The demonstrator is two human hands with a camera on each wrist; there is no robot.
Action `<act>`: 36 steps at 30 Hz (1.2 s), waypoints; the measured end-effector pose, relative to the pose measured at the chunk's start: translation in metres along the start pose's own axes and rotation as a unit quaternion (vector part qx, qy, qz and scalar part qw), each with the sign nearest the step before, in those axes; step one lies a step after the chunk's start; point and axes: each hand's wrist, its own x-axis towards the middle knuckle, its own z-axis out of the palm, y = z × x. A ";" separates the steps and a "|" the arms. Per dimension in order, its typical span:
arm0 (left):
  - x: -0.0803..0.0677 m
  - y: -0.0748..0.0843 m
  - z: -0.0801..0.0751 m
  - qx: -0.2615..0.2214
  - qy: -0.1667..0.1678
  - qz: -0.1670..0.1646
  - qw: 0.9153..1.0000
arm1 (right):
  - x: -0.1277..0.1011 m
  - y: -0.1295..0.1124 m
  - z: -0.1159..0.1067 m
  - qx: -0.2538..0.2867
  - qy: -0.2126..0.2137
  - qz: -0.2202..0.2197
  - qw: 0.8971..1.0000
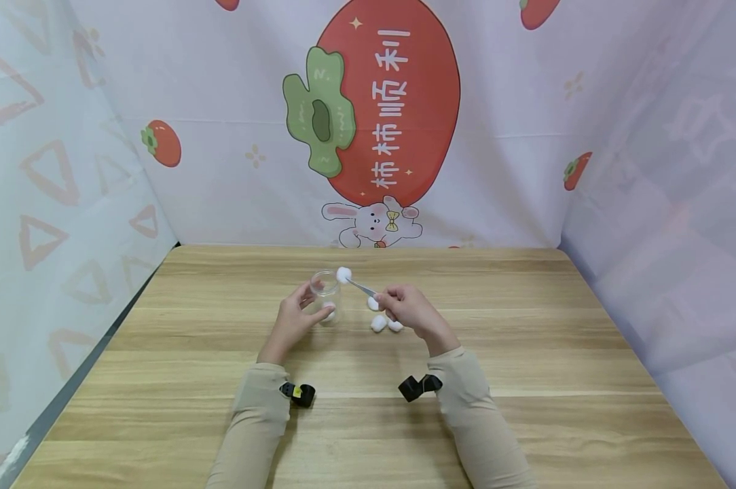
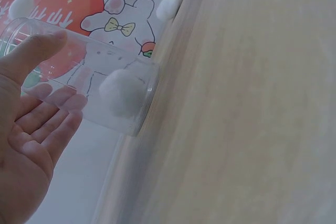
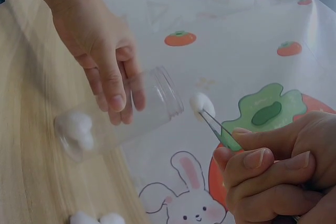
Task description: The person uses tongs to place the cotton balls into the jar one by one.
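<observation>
A clear, open-topped jar (image 1: 326, 285) stands upright on the table, with white cotton balls (image 3: 76, 129) at its bottom. My left hand (image 1: 295, 318) holds it, thumb on one side and fingers on the other. Metal tweezers (image 1: 362, 288) are pinched in my right hand (image 1: 412, 310). Their tips grip a cotton ball (image 1: 343, 275) just right of the jar's rim, apart from it in the right wrist view. Below my right hand lie loose cotton balls (image 1: 378, 323), partly hidden by its fingers.
The wooden table (image 1: 356, 435) reaches back to a printed cloth backdrop (image 1: 496, 170) with a large persimmon and a rabbit. Cloth walls rise at left and right. Each sleeve carries a black strapped device (image 1: 412, 388) at the wrist.
</observation>
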 end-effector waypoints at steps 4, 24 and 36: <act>0.000 -0.001 0.000 0.000 0.000 -0.001 1.000 | 0.000 -0.001 0.001 -0.001 0.000 -0.001 1.000; -0.001 -0.001 -0.001 0.001 0.001 -0.011 1.000 | 0.007 -0.004 0.010 -0.009 -0.004 -0.001 1.000; -0.001 -0.002 0.000 0.008 0.001 -0.003 1.000 | 0.009 -0.008 0.013 -0.009 -0.004 0.004 1.000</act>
